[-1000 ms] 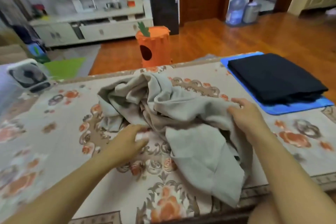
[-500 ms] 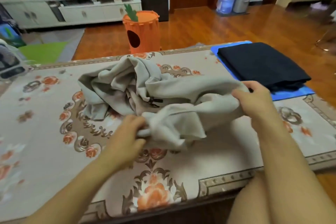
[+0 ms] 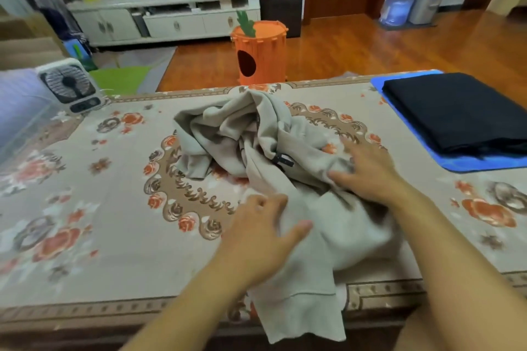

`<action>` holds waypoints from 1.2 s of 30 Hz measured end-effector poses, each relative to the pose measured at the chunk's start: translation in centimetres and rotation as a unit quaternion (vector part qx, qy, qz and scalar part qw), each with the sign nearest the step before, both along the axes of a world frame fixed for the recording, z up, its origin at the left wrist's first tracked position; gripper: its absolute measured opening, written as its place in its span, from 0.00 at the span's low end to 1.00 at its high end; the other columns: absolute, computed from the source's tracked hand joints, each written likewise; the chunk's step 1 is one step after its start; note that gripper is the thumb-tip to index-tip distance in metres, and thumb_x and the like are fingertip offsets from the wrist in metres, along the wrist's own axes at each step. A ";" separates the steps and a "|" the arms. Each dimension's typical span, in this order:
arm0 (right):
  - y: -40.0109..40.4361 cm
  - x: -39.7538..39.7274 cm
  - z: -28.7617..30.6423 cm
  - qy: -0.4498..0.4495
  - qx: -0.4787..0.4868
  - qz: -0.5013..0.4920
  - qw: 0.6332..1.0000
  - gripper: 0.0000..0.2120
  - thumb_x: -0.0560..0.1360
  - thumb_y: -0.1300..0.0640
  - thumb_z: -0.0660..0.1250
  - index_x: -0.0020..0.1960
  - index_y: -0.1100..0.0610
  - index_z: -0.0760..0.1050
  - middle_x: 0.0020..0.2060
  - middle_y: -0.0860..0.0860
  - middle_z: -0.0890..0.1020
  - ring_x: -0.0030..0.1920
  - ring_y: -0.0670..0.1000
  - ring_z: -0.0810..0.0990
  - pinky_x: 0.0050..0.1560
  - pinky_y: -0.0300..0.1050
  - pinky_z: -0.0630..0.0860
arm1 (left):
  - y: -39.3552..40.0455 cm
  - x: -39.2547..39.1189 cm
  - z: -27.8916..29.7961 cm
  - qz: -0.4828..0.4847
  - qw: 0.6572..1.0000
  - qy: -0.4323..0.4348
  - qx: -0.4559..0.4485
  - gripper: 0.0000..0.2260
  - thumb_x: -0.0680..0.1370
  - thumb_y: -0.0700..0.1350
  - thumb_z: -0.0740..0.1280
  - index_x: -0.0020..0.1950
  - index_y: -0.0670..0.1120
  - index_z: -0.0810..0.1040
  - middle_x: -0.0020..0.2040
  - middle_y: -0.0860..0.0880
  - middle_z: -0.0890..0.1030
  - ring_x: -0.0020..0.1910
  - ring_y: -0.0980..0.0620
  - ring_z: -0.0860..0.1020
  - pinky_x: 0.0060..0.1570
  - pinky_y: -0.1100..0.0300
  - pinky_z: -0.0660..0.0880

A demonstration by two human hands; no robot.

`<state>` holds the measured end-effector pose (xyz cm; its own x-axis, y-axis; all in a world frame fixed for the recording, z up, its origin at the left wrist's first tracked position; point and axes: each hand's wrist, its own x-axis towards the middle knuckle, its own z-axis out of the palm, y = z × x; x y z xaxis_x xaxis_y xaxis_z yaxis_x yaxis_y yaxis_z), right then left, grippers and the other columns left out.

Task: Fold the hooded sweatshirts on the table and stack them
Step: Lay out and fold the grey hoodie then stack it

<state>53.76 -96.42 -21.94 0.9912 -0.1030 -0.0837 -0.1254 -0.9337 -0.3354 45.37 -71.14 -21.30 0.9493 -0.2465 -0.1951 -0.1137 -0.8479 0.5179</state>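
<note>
- Head view, nearest zone: a ribbed edge of the grey hooded sweatshirt [image 3: 288, 179] is seen draped over the near edge of the table [image 3: 85, 265], hanging below it.
- The left hand [image 3: 262, 239] is laid on the near part of the grey cloth, fingers loosely spread and the thumb extended; nothing is clasped by it, as far as can be seen.
- The right hand [image 3: 370, 171] is placed palm-down on the right part of the garment, fingers straight and splayed; the fabric is pressed, not gripped.
- Middle zone: the bulk of the sweatshirt is heaped in a crumpled mound at the table's centre, and a dark zipper pull [image 3: 282, 159] is exposed just left of the right hand.
- Step in hand, as judged: the garment is being spread and flattened before any fold is made; no fold is yet formed.
- Next move, as judged: the hood and sleeves must be found in the mound, and the hanging edge must be drawn back onto the table so that the body lies flat.
- Far right: a black folded garment [image 3: 456, 111] is set on a blue mat [image 3: 484, 164], well apart from the grey one; this is taken as the place for stacking.
- Far left: a small fan [image 3: 68, 85] is stood at the table's edge.
- Beyond the table: an orange carrot-shaped bin [image 3: 261, 51] is stood on the wooden floor.
</note>
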 end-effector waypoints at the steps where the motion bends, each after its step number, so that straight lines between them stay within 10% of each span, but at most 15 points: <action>1: 0.9 -0.2 -0.3 0.006 0.013 0.024 1.000 0.32 0.73 0.39 0.67 0.75 0.44 0.65 0.63 0.52 0.79 0.69 0.58 0.72 0.70 0.55 0.66 | -1.5 0.0 -0.6 -0.005 0.997 -0.024 0.076 0.35 0.72 0.77 0.50 0.72 0.59 0.64 0.68 0.50 0.68 0.67 0.46 0.68 0.65 0.46 0.69; 4: 2.5 -0.8 -0.3 -0.068 0.029 0.085 0.994 0.10 0.79 0.48 0.64 0.56 0.50 0.78 0.46 0.51 0.82 0.52 0.59 0.80 0.49 0.50 0.73 | -3.0 2.1 -1.8 0.056 0.989 -0.048 0.129 0.25 0.78 0.66 0.56 0.64 0.48 0.69 0.63 0.44 0.75 0.61 0.40 0.73 0.57 0.46 0.72; 7: -0.9 -1.0 1.7 -0.227 0.068 -0.156 0.959 0.15 0.81 0.53 0.58 0.54 0.61 0.79 0.53 0.63 0.82 0.53 0.66 0.78 0.50 0.54 0.71 | 1.1 4.8 -1.9 0.097 0.992 -0.036 0.078 0.06 0.78 0.48 0.62 0.48 0.46 0.71 0.55 0.41 0.80 0.53 0.39 0.78 0.44 0.54 0.69; 11: -6.6 -3.5 1.7 -0.006 0.059 -0.350 0.935 0.23 0.79 0.51 0.58 0.65 0.65 0.75 0.65 0.66 0.76 0.65 0.66 0.75 0.62 0.56 0.73 | 13.6 5.2 1.0 0.172 0.981 -0.028 0.089 0.10 0.74 0.43 0.67 0.35 0.46 0.69 0.36 0.45 0.77 0.38 0.42 0.77 0.33 0.55 0.66; 14: -5.4 -3.6 0.3 0.041 0.021 -0.293 0.955 0.25 0.74 0.56 0.61 0.70 0.58 0.73 0.69 0.62 0.72 0.69 0.62 0.70 0.69 0.53 0.69 | 20.6 4.1 2.0 0.126 0.973 0.105 0.163 0.10 0.74 0.41 0.68 0.36 0.46 0.69 0.33 0.47 0.77 0.29 0.49 0.77 0.30 0.58 0.69; 17: 0.0 -1.8 1.6 -0.196 0.004 -0.130 0.972 0.21 0.74 0.64 0.67 0.67 0.59 0.77 0.67 0.62 0.73 0.67 0.66 0.69 0.70 0.56 0.64 | 23.2 4.9 1.6 0.043 0.961 0.157 0.225 0.07 0.77 0.48 0.68 0.41 0.50 0.73 0.40 0.52 0.80 0.36 0.55 0.77 0.35 0.62 0.71; 23: 17.1 5.0 4.8 -0.068 -0.087 0.247 0.963 0.43 0.73 0.28 0.62 0.81 0.42 0.51 0.80 0.49 0.53 0.79 0.56 0.50 0.78 0.55 0.49 | 18.5 7.8 -0.7 0.081 0.992 -0.072 -0.062 0.04 0.80 0.54 0.67 0.50 0.55 0.78 0.48 0.57 0.80 0.45 0.60 0.78 0.46 0.63 0.74; 28: 24.1 12.3 3.5 -0.038 -0.275 0.263 0.924 0.17 0.74 0.53 0.67 0.63 0.50 0.75 0.57 0.55 0.79 0.57 0.59 0.79 0.56 0.55 0.76 | 16.5 8.2 -4.1 -0.012 0.994 -0.106 0.014 0.14 0.79 0.61 0.63 0.61 0.55 0.71 0.60 0.53 0.75 0.59 0.48 0.76 0.55 0.49 0.74; 31: 21.6 14.9 6.8 -0.194 -0.044 0.108 0.974 0.12 0.74 0.63 0.64 0.53 0.51 0.80 0.50 0.52 0.83 0.51 0.56 0.81 0.48 0.46 0.74 | 16.8 9.0 -4.4 -0.017 0.989 -0.142 0.046 0.06 0.83 0.55 0.59 0.50 0.55 0.66 0.53 0.50 0.77 0.53 0.44 0.78 0.45 0.51 0.72; 36: 6.8 14.6 12.2 -0.312 0.148 -0.170 0.923 0.19 0.75 0.64 0.56 0.61 0.56 0.78 0.58 0.57 0.81 0.58 0.58 0.77 0.55 0.49 0.71 | 18.9 9.6 -5.6 0.003 0.996 -0.074 0.055 0.05 0.81 0.51 0.58 0.47 0.53 0.66 0.47 0.49 0.79 0.47 0.44 0.78 0.45 0.50 0.76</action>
<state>68.37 -89.61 -9.76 0.7700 -0.4818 0.4182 -0.0907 -0.7315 -0.6758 54.95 -52.29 -26.88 0.9712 -0.2249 -0.0783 -0.1761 -0.8995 0.3998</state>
